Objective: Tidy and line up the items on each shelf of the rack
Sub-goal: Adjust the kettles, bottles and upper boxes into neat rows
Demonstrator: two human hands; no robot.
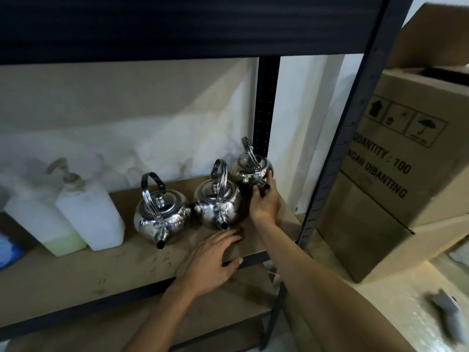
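Observation:
Three shiny steel kettles stand on the brown shelf board (76, 270) of a dark metal rack. The left kettle (162, 214) and the middle kettle (218, 204) sit side by side with spouts facing me. The right kettle (250, 167) is further back, by the rear post. My right hand (265, 201) grips the front of the right kettle around its spout. My left hand (210, 262) lies flat on the shelf's front edge, fingers spread, just in front of the middle kettle, holding nothing.
Two translucent pump bottles (91, 214) stand left of the kettles, one with green liquid (63, 243). A blue item (7, 252) sits at the far left. A large cardboard box (406, 174) stands right of the rack's front post (337, 153). A lower shelf (203, 323) shows below.

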